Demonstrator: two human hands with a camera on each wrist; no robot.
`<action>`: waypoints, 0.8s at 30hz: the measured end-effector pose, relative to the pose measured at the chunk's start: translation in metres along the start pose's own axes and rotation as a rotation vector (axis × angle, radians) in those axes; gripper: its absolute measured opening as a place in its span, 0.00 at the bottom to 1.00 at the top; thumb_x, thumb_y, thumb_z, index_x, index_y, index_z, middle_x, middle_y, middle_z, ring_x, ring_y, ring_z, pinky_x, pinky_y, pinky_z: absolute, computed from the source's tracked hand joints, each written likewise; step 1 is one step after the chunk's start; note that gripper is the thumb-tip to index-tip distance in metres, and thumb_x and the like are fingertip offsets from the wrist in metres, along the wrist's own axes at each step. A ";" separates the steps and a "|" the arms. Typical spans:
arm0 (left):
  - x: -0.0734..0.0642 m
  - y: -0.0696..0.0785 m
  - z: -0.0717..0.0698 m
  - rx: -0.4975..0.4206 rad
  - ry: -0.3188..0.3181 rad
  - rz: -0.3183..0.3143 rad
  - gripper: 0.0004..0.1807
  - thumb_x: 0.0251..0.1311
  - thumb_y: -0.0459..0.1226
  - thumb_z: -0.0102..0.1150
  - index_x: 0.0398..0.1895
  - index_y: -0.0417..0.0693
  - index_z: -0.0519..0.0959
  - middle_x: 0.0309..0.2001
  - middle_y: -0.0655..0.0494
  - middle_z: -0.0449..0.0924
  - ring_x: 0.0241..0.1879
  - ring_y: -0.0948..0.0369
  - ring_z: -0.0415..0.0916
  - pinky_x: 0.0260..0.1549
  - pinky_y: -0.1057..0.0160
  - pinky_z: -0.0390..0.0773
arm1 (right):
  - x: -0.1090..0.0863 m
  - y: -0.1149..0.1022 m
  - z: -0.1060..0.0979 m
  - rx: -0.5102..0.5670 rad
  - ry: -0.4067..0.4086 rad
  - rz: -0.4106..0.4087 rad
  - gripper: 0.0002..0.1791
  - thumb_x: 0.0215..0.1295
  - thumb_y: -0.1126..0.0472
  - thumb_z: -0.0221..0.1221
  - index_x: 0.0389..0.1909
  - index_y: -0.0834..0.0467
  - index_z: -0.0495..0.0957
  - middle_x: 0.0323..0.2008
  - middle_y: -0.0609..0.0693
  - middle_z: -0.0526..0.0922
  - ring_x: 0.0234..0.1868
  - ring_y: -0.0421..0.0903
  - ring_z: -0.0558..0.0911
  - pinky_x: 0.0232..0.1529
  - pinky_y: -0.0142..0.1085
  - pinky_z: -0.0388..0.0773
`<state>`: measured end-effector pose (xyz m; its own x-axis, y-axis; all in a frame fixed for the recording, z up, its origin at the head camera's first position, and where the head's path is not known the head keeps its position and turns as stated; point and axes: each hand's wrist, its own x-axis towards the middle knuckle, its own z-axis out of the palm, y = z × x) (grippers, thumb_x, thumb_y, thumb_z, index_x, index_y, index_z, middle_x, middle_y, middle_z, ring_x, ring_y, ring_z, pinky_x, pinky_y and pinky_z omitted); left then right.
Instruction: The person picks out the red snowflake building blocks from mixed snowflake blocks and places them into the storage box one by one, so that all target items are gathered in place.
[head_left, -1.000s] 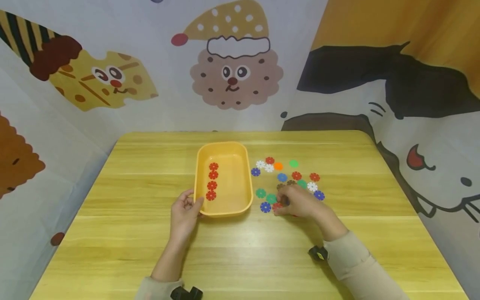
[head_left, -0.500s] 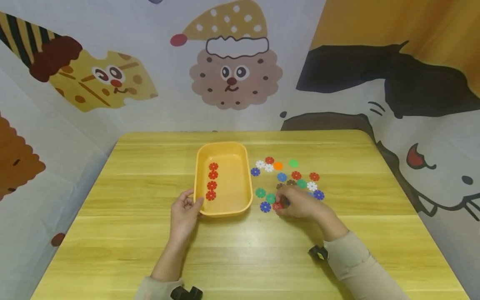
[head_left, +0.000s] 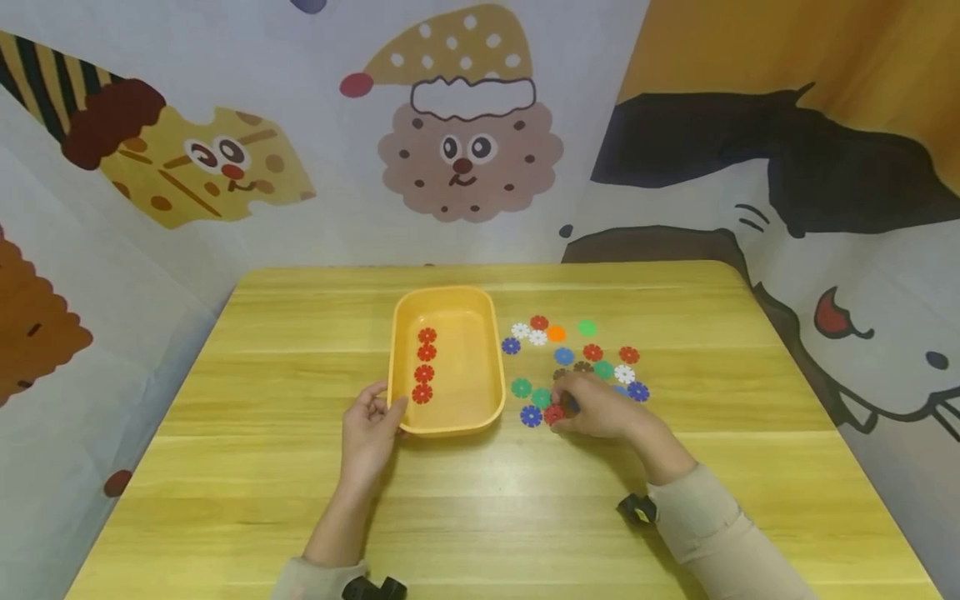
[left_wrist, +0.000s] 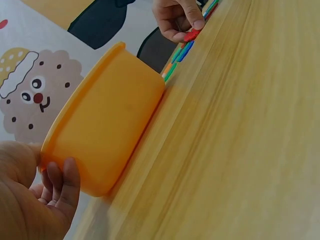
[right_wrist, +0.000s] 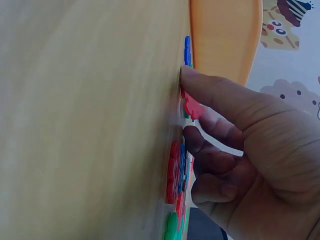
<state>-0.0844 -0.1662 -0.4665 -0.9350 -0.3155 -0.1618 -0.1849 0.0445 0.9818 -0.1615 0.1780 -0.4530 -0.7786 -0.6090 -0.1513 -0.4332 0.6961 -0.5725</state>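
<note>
My left hand (head_left: pixel 369 433) grips the near left corner of a yellow plastic tray (head_left: pixel 491 350), thumb over the rim and fingers outside. Inside the tray, several red snowflake discs (head_left: pixel 424 373) lie in a column along its left side. To the right of the tray, my right hand (head_left: pixel 600 406) pinches a red snowflake disc (head_left: pixel 553 414) between thumb and forefinger, low over the table. In the right wrist view that red disc (right_wrist: pixel 192 106) stands tilted between the fingers, while the other fingers curl loosely. The hand hides some pieces beneath it.
Loose snowflake discs in several colours lie around the right hand, among them a blue disc (head_left: pixel 531 416), a green disc (head_left: pixel 521 388), a white disc (head_left: pixel 624 374) and an orange disc (head_left: pixel 556 333). The wooden table (head_left: pixel 495 517) meets a cartoon-printed cloth (head_left: pixel 337 233) behind.
The red disc at the right fingertips has shifted and tipped slightly. Both hands and the tray stay almost where they were.
</note>
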 end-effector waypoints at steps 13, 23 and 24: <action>0.000 0.002 0.000 -0.013 -0.007 -0.006 0.21 0.67 0.32 0.62 0.62 0.37 0.73 0.32 0.49 0.75 0.25 0.61 0.76 0.26 0.64 0.87 | -0.005 0.001 -0.003 0.041 -0.008 -0.071 0.21 0.55 0.62 0.74 0.49 0.60 0.81 0.38 0.44 0.82 0.40 0.44 0.80 0.45 0.38 0.84; -0.001 0.003 0.000 -0.017 -0.007 -0.009 0.21 0.68 0.31 0.62 0.62 0.37 0.74 0.31 0.50 0.74 0.24 0.62 0.76 0.25 0.65 0.87 | 0.001 0.002 -0.005 0.079 0.041 -0.071 0.18 0.57 0.56 0.74 0.45 0.56 0.80 0.32 0.41 0.80 0.33 0.40 0.78 0.35 0.33 0.82; -0.001 0.003 0.000 -0.019 -0.007 -0.008 0.21 0.68 0.31 0.62 0.62 0.37 0.74 0.31 0.50 0.74 0.24 0.62 0.76 0.25 0.65 0.87 | 0.002 0.001 -0.005 0.090 0.054 -0.073 0.18 0.57 0.56 0.74 0.45 0.56 0.80 0.31 0.41 0.80 0.32 0.40 0.78 0.34 0.33 0.82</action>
<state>-0.0839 -0.1654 -0.4633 -0.9357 -0.3091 -0.1699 -0.1864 0.0245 0.9822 -0.1657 0.1795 -0.4496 -0.7707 -0.6339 -0.0646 -0.4490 0.6122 -0.6508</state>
